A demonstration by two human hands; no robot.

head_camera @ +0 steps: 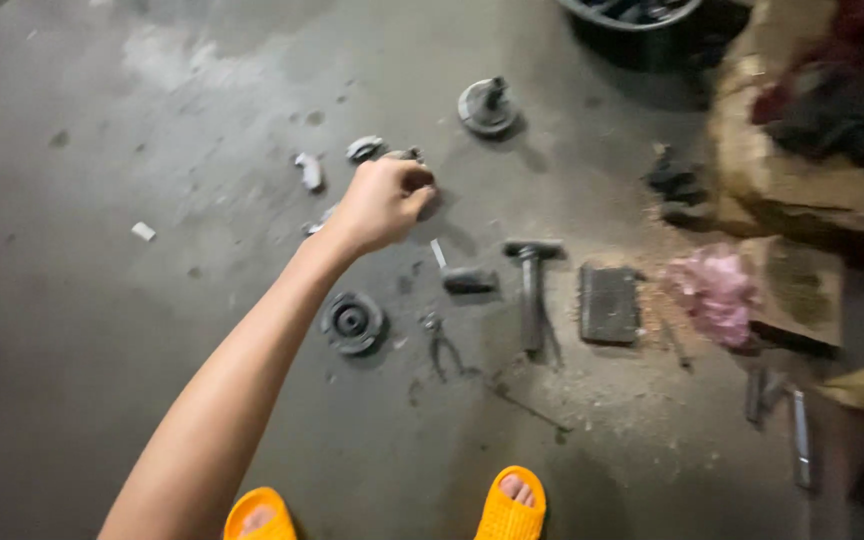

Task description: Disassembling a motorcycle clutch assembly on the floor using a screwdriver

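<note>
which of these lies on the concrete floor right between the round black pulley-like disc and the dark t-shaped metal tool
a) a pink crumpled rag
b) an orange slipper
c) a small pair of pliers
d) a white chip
c: the small pair of dark pliers lies on the grey concrete floor between the round black pulley-like disc and the dark t-shaped metal tool.

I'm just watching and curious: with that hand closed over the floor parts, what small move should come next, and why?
Probably lift the left hand straight up a little. Its fingers are curled around a small dark part just above the concrete floor, and other metal pieces lie close by, so a sideways move could knock them.
</note>
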